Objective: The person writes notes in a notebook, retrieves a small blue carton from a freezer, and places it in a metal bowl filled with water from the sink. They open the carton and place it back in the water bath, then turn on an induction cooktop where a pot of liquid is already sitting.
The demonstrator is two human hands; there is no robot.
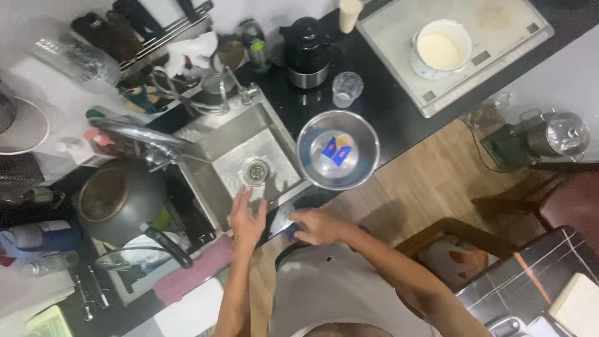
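I read even, moderately dim indoor light from overhead. Glare marks the steel bowl [337, 150] and sink [234, 140] (soft highlights only). Edges bow from wide-angle distortion; detail is soft throughout, shadows faint on the floor [424, 181].

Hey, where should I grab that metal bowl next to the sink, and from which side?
Probably take the metal bowl by its thin rim on the edge nearest the right hand. It sits upright and open, overhanging the black counter toward the person, so that rim is free to pinch from above.
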